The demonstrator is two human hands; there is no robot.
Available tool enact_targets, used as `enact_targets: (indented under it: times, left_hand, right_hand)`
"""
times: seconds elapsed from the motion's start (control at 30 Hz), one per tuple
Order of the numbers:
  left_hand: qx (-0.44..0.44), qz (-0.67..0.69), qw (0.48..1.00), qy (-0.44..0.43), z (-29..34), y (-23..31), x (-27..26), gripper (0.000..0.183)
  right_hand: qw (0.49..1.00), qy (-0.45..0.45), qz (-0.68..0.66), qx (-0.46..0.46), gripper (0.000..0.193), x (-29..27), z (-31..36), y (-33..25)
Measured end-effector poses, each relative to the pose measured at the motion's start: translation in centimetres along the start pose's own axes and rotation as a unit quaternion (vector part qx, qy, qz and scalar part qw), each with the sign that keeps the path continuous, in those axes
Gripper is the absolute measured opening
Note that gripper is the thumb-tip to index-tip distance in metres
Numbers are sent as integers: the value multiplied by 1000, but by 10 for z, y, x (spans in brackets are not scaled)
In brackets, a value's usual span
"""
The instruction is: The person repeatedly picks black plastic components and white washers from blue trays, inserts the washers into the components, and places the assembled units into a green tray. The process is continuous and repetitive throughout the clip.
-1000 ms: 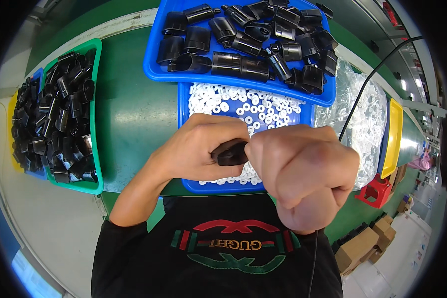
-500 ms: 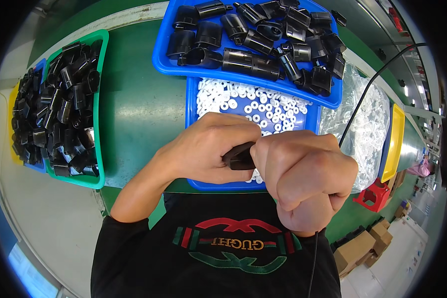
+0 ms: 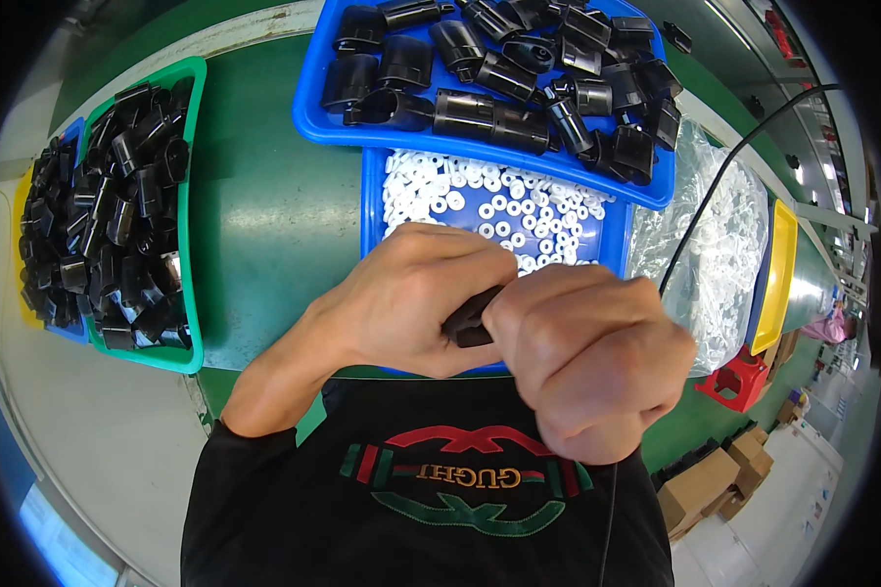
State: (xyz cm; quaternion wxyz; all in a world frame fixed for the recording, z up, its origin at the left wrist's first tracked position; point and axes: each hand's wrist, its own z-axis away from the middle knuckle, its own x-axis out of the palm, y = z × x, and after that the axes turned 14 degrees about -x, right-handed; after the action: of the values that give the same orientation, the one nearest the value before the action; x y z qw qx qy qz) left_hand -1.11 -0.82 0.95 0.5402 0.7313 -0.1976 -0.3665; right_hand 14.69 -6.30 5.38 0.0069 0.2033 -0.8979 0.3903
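Observation:
My left hand (image 3: 416, 293) is wrapped round a black plastic part (image 3: 468, 318), and only its dark hollow end shows between my hands. Pressed close against that part, my right hand (image 3: 597, 357) is closed in a fist, and whatever it grips is hidden. A thin black cable (image 3: 712, 196) passes behind the right fist and shows again below it. Beneath both hands lies a blue tray (image 3: 374, 210) of small white rings (image 3: 519, 210). Beyond it, a second blue tray (image 3: 308, 108), filled with black curved plastic parts (image 3: 406, 64), overlaps its far edge.
On the left stand a green tray (image 3: 196, 293) and a blue tray (image 3: 78, 330), both heaped with black parts. A clear plastic bag (image 3: 700, 254) of white pieces lies at the right, beside a yellow tray (image 3: 781, 279). A red stool (image 3: 737, 382) and cardboard boxes (image 3: 698, 492) stand beyond the table.
Both hands stay together on the black part. My right fist has shifted slightly left and turned, and the part's hollow end shows less. The whole view has moved a little.

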Motion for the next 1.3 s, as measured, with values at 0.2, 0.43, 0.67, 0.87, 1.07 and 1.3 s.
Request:
enact_targets:
  times: [0.2,0.43,0.67,0.87,1.07,1.3]
  left_hand:
    - [-8,2,1000,-2,0,3,-17,27]
    - [-34,-69,993,85,2,9,-27,15]
    - [-76,-140,985,67,-2,22,-32,26]
    - [-114,-181,972,97,-45,59,-66,57]
    - [-233,-391,877,155,-168,58,-107,49]
    - [-252,-535,798,117,-288,-96,-192,57]
  right_hand:
    - [992,60,-81,-71,28,-5,-3,-4]
    - [974,212,65,-45,14,-20,9,-29]
    - [901,-121,416,11,12,-43,44,18]
    - [840,-155,519,-5,16,-36,58,31]
    - [807,-143,572,37,19,-36,56,32]
    - [784,-126,603,69,13,-42,64,39]
